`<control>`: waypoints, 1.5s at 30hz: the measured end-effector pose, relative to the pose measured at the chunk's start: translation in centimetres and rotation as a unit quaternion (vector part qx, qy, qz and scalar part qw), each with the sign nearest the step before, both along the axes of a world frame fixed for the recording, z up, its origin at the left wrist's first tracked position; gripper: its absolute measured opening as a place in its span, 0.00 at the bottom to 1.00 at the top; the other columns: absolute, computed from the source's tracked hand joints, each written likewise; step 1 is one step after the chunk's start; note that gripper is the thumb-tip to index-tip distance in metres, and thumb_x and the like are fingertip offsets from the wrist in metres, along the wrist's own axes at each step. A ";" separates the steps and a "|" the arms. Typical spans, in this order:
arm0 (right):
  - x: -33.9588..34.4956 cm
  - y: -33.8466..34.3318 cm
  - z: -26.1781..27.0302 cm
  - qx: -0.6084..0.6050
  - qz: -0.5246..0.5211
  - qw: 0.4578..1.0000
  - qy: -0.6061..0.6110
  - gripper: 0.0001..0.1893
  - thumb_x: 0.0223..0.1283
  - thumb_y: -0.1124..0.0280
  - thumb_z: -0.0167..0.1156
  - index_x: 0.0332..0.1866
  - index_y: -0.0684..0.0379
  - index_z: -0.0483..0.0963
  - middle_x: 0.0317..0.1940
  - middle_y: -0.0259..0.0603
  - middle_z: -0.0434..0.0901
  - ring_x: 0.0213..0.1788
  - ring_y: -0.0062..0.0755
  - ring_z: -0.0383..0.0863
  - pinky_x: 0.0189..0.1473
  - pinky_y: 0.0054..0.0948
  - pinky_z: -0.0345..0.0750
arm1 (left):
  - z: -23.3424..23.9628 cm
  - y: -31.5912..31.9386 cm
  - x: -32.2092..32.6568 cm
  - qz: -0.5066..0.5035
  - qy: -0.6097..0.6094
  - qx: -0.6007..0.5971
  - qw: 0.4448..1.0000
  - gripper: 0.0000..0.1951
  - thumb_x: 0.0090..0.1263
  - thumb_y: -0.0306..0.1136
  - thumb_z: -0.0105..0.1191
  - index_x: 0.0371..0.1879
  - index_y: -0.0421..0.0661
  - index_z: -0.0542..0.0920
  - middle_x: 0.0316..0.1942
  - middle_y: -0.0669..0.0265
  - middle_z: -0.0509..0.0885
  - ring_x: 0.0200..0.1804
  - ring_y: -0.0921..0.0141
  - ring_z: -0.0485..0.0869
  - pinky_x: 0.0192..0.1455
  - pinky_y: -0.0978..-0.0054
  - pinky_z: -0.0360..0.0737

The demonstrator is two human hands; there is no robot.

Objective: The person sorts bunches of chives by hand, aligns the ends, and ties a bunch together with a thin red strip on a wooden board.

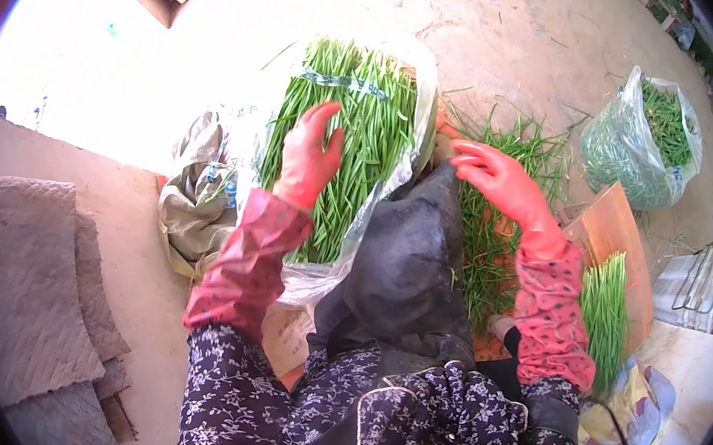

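My left hand (310, 159), in a red rubber glove, reaches over a large bundle of green garlic chives or similar long leaves (362, 151). Its thumb stands apart from the fingers, and nothing is held. The leaves lie in an open clear plastic bag (425, 97), with a printed plastic strip (343, 82) across them. My right hand (501, 183), gloved alike, is at the raised corner of the black apron (408, 262) over my knee. Its fingertips meet that corner, but whether they pinch it is unclear. Loose green leaves (488, 255) lie below and beyond the right hand.
A clear bag of green trimmings (669, 128) stands at right. Nearer are an upright brown board (615, 236) and a neat chive bundle (607, 314). A crumpled woven sack (197, 209) sits left of the big bag; grey quilted mats (27, 280) lie at far left.
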State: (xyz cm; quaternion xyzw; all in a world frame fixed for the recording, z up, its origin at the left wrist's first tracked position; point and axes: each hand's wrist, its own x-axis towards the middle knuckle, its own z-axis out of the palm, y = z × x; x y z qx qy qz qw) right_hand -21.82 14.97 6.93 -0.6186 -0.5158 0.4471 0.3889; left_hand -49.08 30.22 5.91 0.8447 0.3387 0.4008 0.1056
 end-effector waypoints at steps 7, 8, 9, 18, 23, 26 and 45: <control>-6.2 8.8 -1.0 -0.008 0.019 1.000 0.012 0.23 0.61 0.68 0.59 0.62 0.56 0.69 0.49 0.45 0.80 0.47 0.29 0.81 0.49 0.27 0.77 | -2.1 11.5 2.9 0.056 0.273 0.163 0.947 0.19 0.54 0.25 0.55 0.49 0.46 0.79 0.53 0.58 0.78 0.57 0.55 0.75 0.54 0.63 0.76; -6.4 9.7 -1.5 -0.023 0.026 0.999 -0.018 0.23 0.61 0.67 0.59 0.62 0.56 0.68 0.50 0.44 0.80 0.46 0.29 0.81 0.48 0.28 0.77 | -1.5 12.7 3.3 0.073 0.383 0.077 0.918 0.14 0.55 0.26 0.54 0.43 0.46 0.81 0.49 0.58 0.80 0.55 0.56 0.77 0.51 0.63 0.78; -6.5 10.1 -3.0 -0.012 0.020 1.000 0.005 0.24 0.60 0.67 0.59 0.62 0.56 0.68 0.51 0.42 0.80 0.46 0.29 0.81 0.47 0.28 0.77 | -1.3 14.0 3.9 0.089 0.484 -0.009 0.871 0.10 0.56 0.26 0.54 0.37 0.45 0.82 0.45 0.57 0.81 0.54 0.56 0.78 0.47 0.62 0.79; -3.1 16.5 -5.7 -0.184 -0.129 0.905 -0.360 0.27 0.61 0.54 0.51 0.62 0.58 0.66 0.38 0.53 0.82 0.42 0.53 0.81 0.45 0.46 0.75 | -2.7 31.5 -5.0 0.276 0.282 0.004 0.919 0.10 0.62 0.34 0.50 0.32 0.42 0.83 0.30 0.48 0.83 0.33 0.52 0.83 0.39 0.56 0.79; 0.5 18.2 -8.9 -0.176 -0.169 0.893 -0.379 0.25 0.64 0.57 0.49 0.63 0.57 0.65 0.34 0.50 0.83 0.36 0.48 0.84 0.41 0.43 0.76 | -1.3 36.3 -4.8 0.183 0.007 -0.380 0.907 0.12 0.62 0.37 0.55 0.32 0.39 0.84 0.28 0.57 0.85 0.28 0.65 0.83 0.34 0.71 0.79; 0.1 18.7 -10.2 -0.197 -0.174 0.930 -0.255 0.22 0.65 0.64 0.48 0.63 0.57 0.65 0.22 0.42 0.80 0.18 0.32 0.80 0.29 0.34 0.76 | -1.3 38.7 -10.2 0.153 -0.254 -0.517 0.803 0.07 0.66 0.31 0.49 0.37 0.45 0.79 0.38 0.64 0.82 0.42 0.64 0.80 0.43 0.67 0.79; 3.8 16.2 -13.0 -0.234 -0.121 0.961 0.084 0.26 0.67 0.54 0.48 0.66 0.57 0.63 0.38 0.39 0.79 0.22 0.27 0.78 0.25 0.23 0.73 | -21.5 17.1 -31.6 0.423 -0.475 -0.519 0.571 0.09 0.67 0.30 0.49 0.42 0.43 0.76 0.28 0.63 0.78 0.27 0.67 0.76 0.29 0.72 0.76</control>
